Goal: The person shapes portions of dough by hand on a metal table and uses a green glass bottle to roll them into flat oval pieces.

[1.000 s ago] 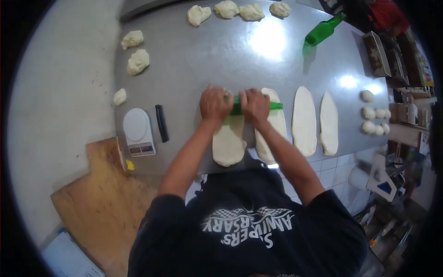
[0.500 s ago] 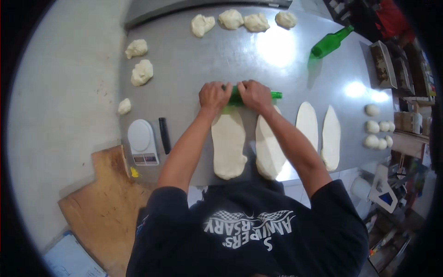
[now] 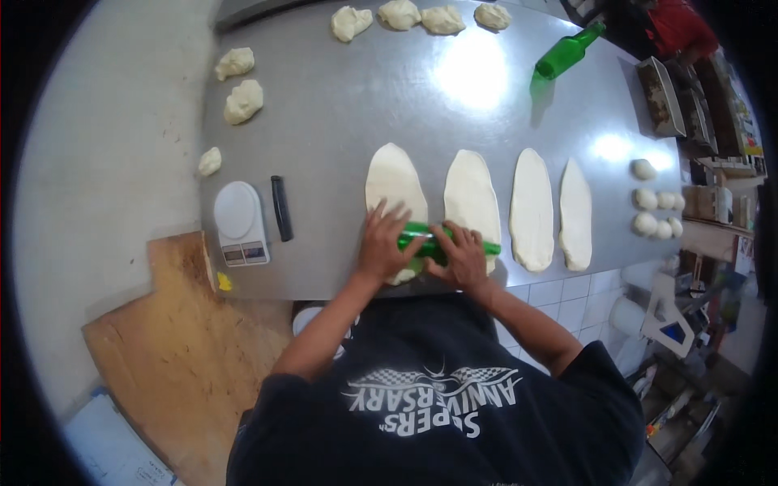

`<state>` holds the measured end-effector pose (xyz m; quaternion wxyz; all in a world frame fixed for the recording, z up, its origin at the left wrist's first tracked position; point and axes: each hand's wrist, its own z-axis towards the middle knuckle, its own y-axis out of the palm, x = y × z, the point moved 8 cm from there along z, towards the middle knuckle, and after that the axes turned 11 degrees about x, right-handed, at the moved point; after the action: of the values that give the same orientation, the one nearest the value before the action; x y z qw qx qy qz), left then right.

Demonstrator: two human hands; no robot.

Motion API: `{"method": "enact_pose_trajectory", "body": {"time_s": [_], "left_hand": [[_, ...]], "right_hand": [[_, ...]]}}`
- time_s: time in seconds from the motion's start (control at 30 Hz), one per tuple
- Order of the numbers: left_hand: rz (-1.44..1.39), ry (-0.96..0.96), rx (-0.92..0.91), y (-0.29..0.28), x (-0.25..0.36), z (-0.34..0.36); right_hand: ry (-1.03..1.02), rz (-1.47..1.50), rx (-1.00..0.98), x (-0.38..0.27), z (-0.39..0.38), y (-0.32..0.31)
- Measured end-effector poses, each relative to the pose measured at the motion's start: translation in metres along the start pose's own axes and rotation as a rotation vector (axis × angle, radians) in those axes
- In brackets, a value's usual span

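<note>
Both my hands lie on a green glass bottle (image 3: 417, 230) placed crosswise at the near end of the leftmost flattened dough strip (image 3: 393, 174). My left hand (image 3: 387, 243) covers its left part, fingers spread over it and thumb on the glass. Over the right part rests my right hand (image 3: 462, 255), with its fingers bent round the bottle. The neck sticks out at the right, above the near end of a second dough strip (image 3: 472, 186). To the right lie two more strips, one wide (image 3: 532, 211) and one narrower (image 3: 576, 215).
Dough lumps (image 3: 444, 20) line the far edge; others (image 3: 244, 102) lie at left. A white scale (image 3: 237, 212) and a black-handled tool (image 3: 280, 209) stand near left. A second green bottle (image 3: 563, 57) is far right. Small dough balls (image 3: 645, 199) sit by the right edge.
My hands and the bottle have moved toward me, from the far end of the leftmost strip to its near end. That strip now reaches farther from me. My fingers have spread.
</note>
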<state>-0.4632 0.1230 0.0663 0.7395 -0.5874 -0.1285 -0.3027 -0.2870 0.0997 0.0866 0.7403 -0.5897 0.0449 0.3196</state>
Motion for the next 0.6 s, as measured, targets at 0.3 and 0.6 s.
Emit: {"method": "enact_pose_trajectory", "body": {"time_s": [0.3,0.6], "left_hand": [[-0.363,-0.015,0.132,-0.045,0.033,-0.122],[-0.029,-0.085,0.319,-0.064,-0.032,-0.013]], "right_hand": [[-0.004,0.150,-0.327,-0.031,-0.033,-0.004],[-0.138,0.070,-0.048,-0.025,0.090,0.024]]}}
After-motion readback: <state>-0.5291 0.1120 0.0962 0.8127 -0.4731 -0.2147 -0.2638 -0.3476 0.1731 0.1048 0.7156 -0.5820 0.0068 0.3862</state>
